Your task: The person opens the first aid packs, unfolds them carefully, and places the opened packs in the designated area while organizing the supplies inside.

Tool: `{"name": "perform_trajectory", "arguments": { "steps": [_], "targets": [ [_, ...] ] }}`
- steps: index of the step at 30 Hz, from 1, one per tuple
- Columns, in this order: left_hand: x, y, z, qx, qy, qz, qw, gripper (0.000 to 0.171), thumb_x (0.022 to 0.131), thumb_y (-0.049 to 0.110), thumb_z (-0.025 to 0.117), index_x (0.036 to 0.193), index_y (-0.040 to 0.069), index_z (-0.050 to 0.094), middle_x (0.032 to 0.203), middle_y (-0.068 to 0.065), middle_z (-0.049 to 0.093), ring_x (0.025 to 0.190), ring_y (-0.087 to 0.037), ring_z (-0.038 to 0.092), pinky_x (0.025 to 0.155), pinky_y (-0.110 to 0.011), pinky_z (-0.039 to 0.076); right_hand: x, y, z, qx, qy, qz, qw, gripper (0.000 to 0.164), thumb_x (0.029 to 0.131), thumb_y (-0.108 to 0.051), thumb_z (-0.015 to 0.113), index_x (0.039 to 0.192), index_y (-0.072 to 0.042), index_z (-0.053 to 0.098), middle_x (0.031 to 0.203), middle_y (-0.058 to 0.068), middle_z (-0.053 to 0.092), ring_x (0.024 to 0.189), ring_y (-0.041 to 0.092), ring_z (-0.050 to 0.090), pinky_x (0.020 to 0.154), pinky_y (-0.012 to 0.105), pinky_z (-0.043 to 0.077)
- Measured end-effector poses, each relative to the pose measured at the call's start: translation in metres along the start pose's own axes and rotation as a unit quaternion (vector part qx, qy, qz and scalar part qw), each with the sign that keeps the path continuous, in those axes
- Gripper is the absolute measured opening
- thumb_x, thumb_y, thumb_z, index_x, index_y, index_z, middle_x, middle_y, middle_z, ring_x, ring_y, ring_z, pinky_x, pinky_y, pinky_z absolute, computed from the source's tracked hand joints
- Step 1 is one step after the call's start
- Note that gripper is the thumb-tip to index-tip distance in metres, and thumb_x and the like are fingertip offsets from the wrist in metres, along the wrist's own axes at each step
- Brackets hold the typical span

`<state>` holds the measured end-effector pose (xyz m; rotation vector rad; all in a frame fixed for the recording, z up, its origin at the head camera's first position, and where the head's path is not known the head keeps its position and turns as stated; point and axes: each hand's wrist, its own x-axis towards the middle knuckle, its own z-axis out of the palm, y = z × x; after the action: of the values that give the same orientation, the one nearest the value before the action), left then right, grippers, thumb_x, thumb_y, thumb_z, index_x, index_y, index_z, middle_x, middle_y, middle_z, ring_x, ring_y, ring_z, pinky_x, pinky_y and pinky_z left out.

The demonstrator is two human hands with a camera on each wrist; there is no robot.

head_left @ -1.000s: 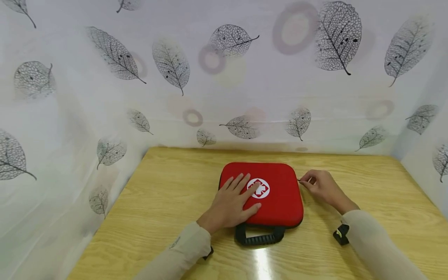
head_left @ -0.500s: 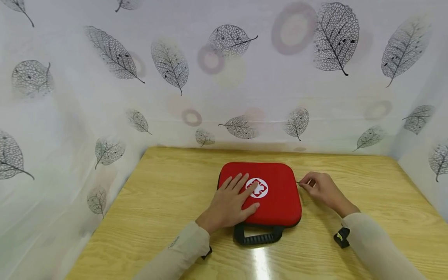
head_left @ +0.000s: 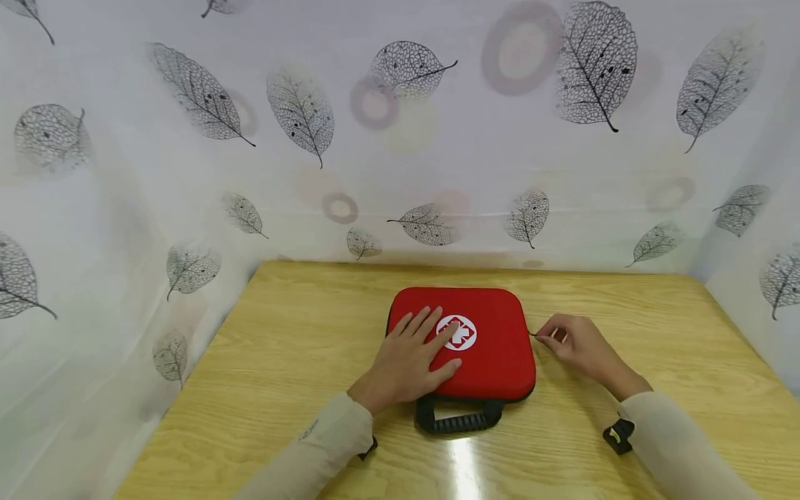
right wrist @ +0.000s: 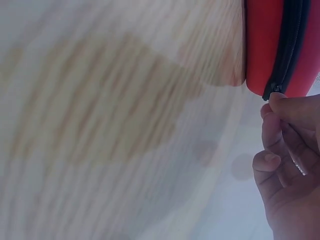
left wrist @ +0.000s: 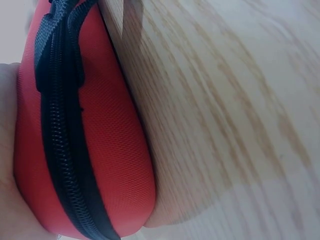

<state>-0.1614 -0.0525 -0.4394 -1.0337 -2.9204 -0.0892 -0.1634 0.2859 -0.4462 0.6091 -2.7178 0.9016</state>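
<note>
A red zippered first-aid case (head_left: 490, 361) lies flat on the table, a white round emblem on its lid and its black handle (head_left: 459, 422) toward me. My left hand (head_left: 403, 357) rests on the left part of the lid with fingers spread and straight. At the case's right side my right hand (head_left: 578, 347) pinches a small dark zipper pull between thumb and forefinger. In the right wrist view the right fingertips (right wrist: 276, 100) meet at the end of the black zipper (right wrist: 287, 55). Closed zipper teeth (left wrist: 62, 145) run along the case's side in the left wrist view.
The light wood table (head_left: 300, 333) extends around the case on all sides. White sheeting with a leaf print (head_left: 431, 153) stands behind the table and at both sides. A black wrist device (head_left: 619, 436) sits at the right sleeve.
My right hand has moved slightly toward me along the case's right side, still pinching the zipper pull. The left hand stays on the lid.
</note>
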Motion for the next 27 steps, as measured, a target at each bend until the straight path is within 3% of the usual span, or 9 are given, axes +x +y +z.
{"name": "perform_trajectory", "arguments": {
  "steps": [9,14,19,27],
  "targets": [
    [0.000,-0.002,0.001,-0.004,-0.002,-0.003,1.0000,0.070,0.101,0.063,0.038,0.162,0.032,0.025,0.169,-0.003,0.017,0.155,-0.025,0.012,0.125,-0.044,0.007,-0.005,-0.007,-0.002,0.001,-0.006,-0.013,1.000,0.016,0.080,0.008,0.078,0.082,-0.008,0.074,0.079,0.000,0.071,0.065,0.005,0.059,0.054,0.024,0.048],
    [0.000,-0.003,0.000,-0.006,0.001,-0.003,1.0000,0.070,0.101,0.062,0.038,0.162,0.031,0.026,0.169,-0.004,0.018,0.155,-0.026,0.014,0.125,-0.045,0.009,-0.003,-0.011,-0.003,-0.029,-0.005,0.002,1.000,0.012,0.082,0.003,0.079,0.082,-0.009,0.075,0.078,-0.003,0.070,0.064,0.006,0.058,0.056,0.026,0.048],
    [0.001,-0.003,-0.002,-0.010,-0.003,-0.006,0.9999,0.070,0.101,0.063,0.036,0.162,0.030,0.025,0.169,-0.005,0.017,0.155,-0.027,0.013,0.124,-0.045,0.010,0.006,-0.012,-0.002,-0.061,-0.010,0.025,0.998,0.006,0.085,-0.003,0.079,0.083,-0.008,0.076,0.076,-0.004,0.069,0.062,0.007,0.055,0.056,0.027,0.047],
    [0.004,-0.007,-0.006,-0.011,-0.004,-0.014,0.9998,0.070,0.102,0.062,0.036,0.161,0.027,0.028,0.168,-0.008,0.020,0.155,-0.029,0.015,0.125,-0.044,0.011,0.028,-0.003,0.003,-0.051,-0.015,0.038,0.998,0.005,0.088,-0.006,0.076,0.084,-0.003,0.076,0.078,0.001,0.071,0.063,0.011,0.059,0.058,0.029,0.050]
  ]
}}
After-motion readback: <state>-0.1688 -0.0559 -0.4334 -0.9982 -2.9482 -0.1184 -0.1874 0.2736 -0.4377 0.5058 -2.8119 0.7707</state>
